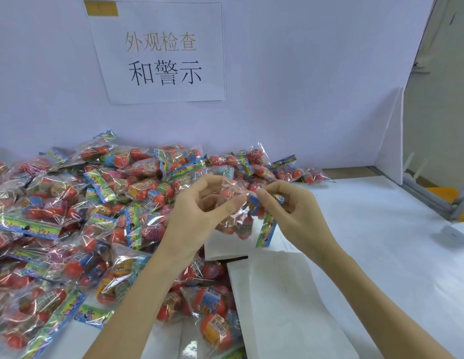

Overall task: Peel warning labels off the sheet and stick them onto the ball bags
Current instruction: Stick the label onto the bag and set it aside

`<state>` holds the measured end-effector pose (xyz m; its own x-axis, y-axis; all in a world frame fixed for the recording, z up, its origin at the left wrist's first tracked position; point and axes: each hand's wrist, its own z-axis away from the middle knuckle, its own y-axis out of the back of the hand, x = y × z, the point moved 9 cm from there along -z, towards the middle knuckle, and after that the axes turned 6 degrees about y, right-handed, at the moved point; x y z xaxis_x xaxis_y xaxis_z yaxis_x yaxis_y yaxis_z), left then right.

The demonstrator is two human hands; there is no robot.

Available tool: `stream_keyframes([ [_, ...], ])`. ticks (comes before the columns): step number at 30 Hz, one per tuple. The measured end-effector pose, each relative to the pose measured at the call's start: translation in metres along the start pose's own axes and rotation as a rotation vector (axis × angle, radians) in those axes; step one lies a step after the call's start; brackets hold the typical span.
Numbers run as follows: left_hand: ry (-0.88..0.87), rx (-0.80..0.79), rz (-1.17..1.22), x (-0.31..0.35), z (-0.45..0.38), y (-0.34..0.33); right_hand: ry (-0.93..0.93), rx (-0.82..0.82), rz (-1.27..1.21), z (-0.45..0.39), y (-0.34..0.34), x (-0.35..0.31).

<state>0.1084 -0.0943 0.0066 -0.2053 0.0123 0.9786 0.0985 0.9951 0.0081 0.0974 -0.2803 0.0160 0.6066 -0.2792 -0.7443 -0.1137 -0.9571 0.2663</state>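
Above the table (368, 229), the left hand (197, 216) and right hand (290, 211) pinch one ball bag (236, 216); the pile of bags (70, 216) looks mostly unlabelled, so much remains.

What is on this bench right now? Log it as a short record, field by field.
held item: one ball bag, lifted above the bench
left hand: pinches the bag's clear plastic
right hand: pinches the bag's coloured header end
pile: many ball bags heaped at left and centre
white sheets: flat under the hands; labels not discernible
wall sign: paper with printed characters
white table: bare part at right
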Motion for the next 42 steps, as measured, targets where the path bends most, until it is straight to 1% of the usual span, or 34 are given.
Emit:
stream_keyframes([
  [3,0.022,-0.013,0.063,-0.005,-0.002,-0.001,0.027,0.036,0.068,0.002,0.001,0.0],
  [6,0.014,0.014,0.048,-0.007,-0.005,0.005,0.028,0.091,0.074,0.003,0.005,0.001],
  [10,0.05,-0.002,0.05,-0.009,-0.006,0.006,0.066,0.145,0.066,0.003,0.012,-0.003],
  [16,0.093,-0.037,0.083,-0.014,-0.008,0.009,0.182,0.074,0.282,0.003,0.007,-0.012],
  [19,0.107,-0.051,0.127,-0.016,-0.008,0.009,0.221,0.115,0.316,0.004,0.01,-0.015],
  [22,0.136,-0.041,0.147,-0.021,-0.008,0.006,0.151,0.149,0.319,0.005,0.011,-0.011],
  [23,0.151,-0.025,0.15,-0.023,-0.008,0.005,0.101,0.155,0.291,0.005,0.011,-0.009],
  [25,0.181,0.028,0.187,-0.028,-0.008,0.007,-0.008,0.142,0.15,0.005,0.01,-0.002],
  [27,0.201,0.079,0.242,-0.031,-0.008,0.012,-0.075,0.047,-0.042,0.003,0.001,0.003],
  [29,0.211,0.092,0.246,-0.032,-0.008,0.014,-0.137,-0.052,-0.142,0.003,-0.008,0.01],
  [31,0.238,0.053,0.264,-0.03,-0.008,0.011,-0.194,-0.059,-0.187,0.004,-0.01,0.016],
  [33,0.268,-0.03,0.254,-0.027,-0.007,0.003,-0.239,-0.034,-0.245,0.006,-0.009,0.02],
  [35,0.256,-0.129,0.155,-0.024,-0.004,-0.006,-0.27,-0.069,-0.276,0.007,-0.011,0.022],
  [37,0.219,-0.185,0.019,-0.02,0.001,-0.011,-0.279,-0.131,-0.357,0.009,-0.016,0.02],
  [39,0.195,-0.183,-0.027,-0.017,0.002,-0.015,-0.312,-0.125,-0.467,0.009,-0.02,0.021],
  [40,0.193,-0.163,0.004,-0.016,0.002,-0.015,-0.333,-0.114,-0.494,0.009,-0.02,0.021],
  [42,0.216,-0.13,0.134,-0.018,0.0,-0.013,-0.331,-0.109,-0.469,0.008,-0.018,0.022],
])
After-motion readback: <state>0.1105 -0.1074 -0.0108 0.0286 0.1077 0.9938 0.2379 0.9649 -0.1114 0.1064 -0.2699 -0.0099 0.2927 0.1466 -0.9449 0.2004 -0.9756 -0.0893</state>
